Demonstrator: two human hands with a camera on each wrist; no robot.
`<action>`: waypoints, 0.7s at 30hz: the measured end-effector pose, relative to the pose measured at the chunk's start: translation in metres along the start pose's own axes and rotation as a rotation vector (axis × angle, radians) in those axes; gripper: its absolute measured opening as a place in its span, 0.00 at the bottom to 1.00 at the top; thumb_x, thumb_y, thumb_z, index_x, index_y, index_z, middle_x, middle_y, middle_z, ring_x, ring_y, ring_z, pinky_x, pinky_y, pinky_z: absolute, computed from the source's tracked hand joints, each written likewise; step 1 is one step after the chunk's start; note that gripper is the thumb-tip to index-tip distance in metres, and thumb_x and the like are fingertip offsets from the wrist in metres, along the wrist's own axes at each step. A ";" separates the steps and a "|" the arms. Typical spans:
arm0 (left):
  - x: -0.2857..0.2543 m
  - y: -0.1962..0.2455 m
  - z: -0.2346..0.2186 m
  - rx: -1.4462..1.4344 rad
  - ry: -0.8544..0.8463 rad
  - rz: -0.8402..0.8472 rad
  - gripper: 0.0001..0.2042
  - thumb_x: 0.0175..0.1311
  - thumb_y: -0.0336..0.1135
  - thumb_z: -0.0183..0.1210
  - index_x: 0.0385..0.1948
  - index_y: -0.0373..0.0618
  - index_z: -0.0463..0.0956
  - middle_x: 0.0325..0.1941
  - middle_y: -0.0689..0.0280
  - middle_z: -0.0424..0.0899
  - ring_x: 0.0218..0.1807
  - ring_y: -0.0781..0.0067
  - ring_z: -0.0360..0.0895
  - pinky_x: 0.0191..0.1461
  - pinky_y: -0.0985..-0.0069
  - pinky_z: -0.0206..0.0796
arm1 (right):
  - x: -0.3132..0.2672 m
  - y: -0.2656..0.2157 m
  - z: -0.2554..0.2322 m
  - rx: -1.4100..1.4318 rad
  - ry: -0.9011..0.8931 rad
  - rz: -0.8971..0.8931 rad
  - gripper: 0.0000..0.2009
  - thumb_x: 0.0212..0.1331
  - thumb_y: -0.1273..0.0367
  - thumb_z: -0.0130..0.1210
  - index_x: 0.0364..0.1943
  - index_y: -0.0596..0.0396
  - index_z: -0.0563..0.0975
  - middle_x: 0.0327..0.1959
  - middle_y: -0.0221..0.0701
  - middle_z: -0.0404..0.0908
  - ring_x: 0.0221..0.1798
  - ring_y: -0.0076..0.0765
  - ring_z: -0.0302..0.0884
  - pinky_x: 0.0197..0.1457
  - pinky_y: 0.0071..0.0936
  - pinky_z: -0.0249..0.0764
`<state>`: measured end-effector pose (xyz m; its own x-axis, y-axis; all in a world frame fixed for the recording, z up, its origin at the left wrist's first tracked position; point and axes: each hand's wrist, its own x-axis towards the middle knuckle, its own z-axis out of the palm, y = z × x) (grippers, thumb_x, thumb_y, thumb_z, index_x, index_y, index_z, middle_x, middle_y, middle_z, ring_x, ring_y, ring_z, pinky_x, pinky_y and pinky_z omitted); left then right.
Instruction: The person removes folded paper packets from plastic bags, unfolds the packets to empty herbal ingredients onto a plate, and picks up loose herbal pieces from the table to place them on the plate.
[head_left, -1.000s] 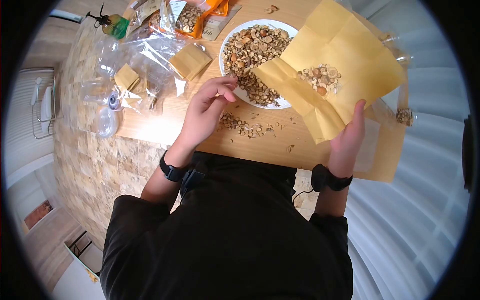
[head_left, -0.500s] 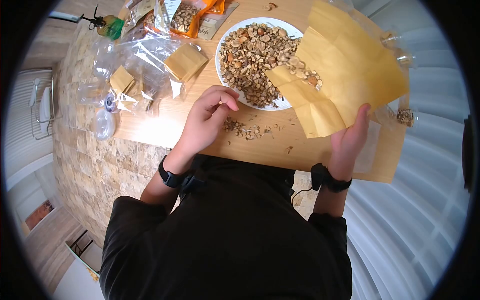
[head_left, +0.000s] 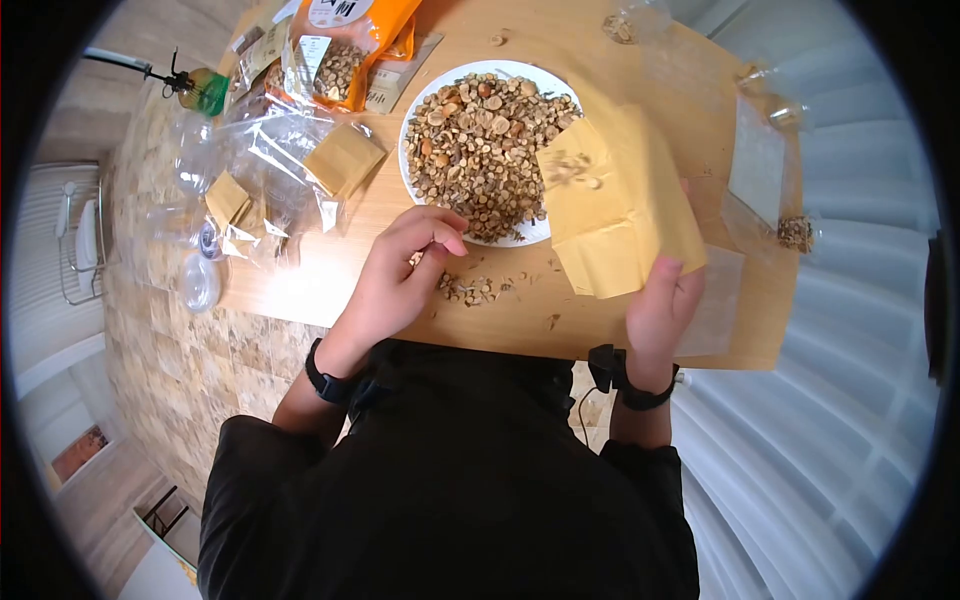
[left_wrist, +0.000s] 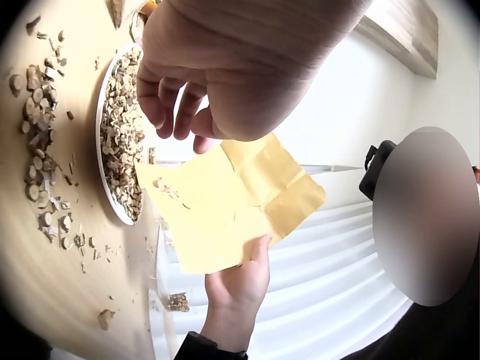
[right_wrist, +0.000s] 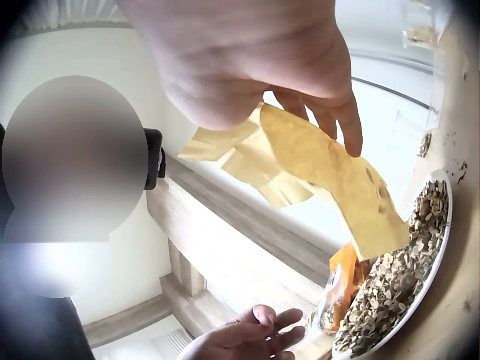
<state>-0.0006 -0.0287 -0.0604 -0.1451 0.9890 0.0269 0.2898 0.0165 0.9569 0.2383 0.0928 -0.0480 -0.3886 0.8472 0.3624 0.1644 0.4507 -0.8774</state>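
Note:
My right hand (head_left: 662,305) holds a creased sheet of yellow-brown paper (head_left: 620,225) between thumb and fingers. The sheet tilts down to the left, its low edge overlapping the right side of a white plate (head_left: 534,235). A few dried slices (head_left: 574,170), blurred, lie near that low edge. Heaped on the plate are mixed dried herb slices and small dried pieces (head_left: 470,150). By the plate's near left edge, my left hand (head_left: 400,275) hovers with loosely curled fingers and nothing in them; the left wrist view shows its fingers (left_wrist: 184,112) hanging down.
Spilled dried bits (head_left: 475,290) lie in front of the plate. Clear plastic bags with folded brown paper packets (head_left: 343,160) spread to the left. Behind them stand an orange bag of dried slices (head_left: 365,45) and a green spray bottle (head_left: 205,92). Small clear containers line the table's right edge.
The paper has swung left and tipped steeply toward the plate. Its pile of dried slices has slid to the low edge, and only a few remain on it. The left hand stays beside the plate.

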 end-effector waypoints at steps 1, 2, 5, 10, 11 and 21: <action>0.000 0.000 -0.001 0.008 -0.020 -0.009 0.08 0.61 0.19 0.44 0.30 0.41 0.73 0.46 0.61 0.74 0.47 0.70 0.72 0.52 0.76 0.63 | 0.002 0.001 0.003 0.000 0.007 -0.003 0.23 0.67 0.64 0.35 0.61 0.65 0.61 0.58 0.42 0.69 0.61 0.37 0.66 0.63 0.29 0.59; 0.000 0.000 -0.001 0.017 -0.039 -0.018 0.08 0.61 0.20 0.44 0.32 0.41 0.73 0.47 0.61 0.74 0.47 0.71 0.72 0.51 0.77 0.63 | 0.004 0.001 0.010 0.124 0.036 -0.066 0.22 0.66 0.66 0.36 0.60 0.65 0.62 0.60 0.42 0.67 0.62 0.37 0.64 0.64 0.30 0.57; -0.002 0.003 0.003 -0.093 0.051 -0.092 0.09 0.60 0.21 0.47 0.39 0.40 0.74 0.46 0.61 0.77 0.47 0.70 0.73 0.46 0.77 0.65 | 0.001 -0.001 0.014 0.241 0.073 -0.098 0.21 0.64 0.70 0.37 0.60 0.65 0.63 0.62 0.43 0.65 0.65 0.38 0.62 0.66 0.31 0.55; -0.001 0.001 -0.001 -0.184 0.125 -0.065 0.18 0.62 0.27 0.49 0.55 0.39 0.64 0.56 0.62 0.71 0.56 0.72 0.68 0.52 0.77 0.63 | -0.006 -0.016 0.010 0.283 0.063 -0.007 0.21 0.60 0.78 0.35 0.60 0.65 0.63 0.62 0.43 0.65 0.65 0.38 0.61 0.67 0.30 0.54; 0.001 -0.002 -0.004 -0.171 0.160 -0.024 0.20 0.62 0.28 0.50 0.57 0.39 0.62 0.59 0.61 0.69 0.58 0.71 0.67 0.54 0.76 0.61 | -0.008 -0.020 0.010 0.272 0.083 -0.013 0.21 0.60 0.78 0.35 0.60 0.65 0.63 0.62 0.43 0.65 0.65 0.38 0.61 0.67 0.30 0.54; 0.001 -0.002 -0.031 -0.558 0.228 -0.177 0.24 0.65 0.42 0.52 0.57 0.37 0.60 0.53 0.59 0.72 0.54 0.69 0.71 0.57 0.71 0.63 | -0.038 -0.016 0.010 0.583 -0.295 0.615 0.17 0.67 0.60 0.43 0.30 0.59 0.75 0.19 0.17 0.68 0.25 0.11 0.62 0.27 0.19 0.61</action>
<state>-0.0308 -0.0318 -0.0534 -0.3616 0.9212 -0.1435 -0.2860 0.0369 0.9575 0.2418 0.0509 -0.0507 -0.6144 0.7484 -0.2498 -0.0347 -0.3419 -0.9391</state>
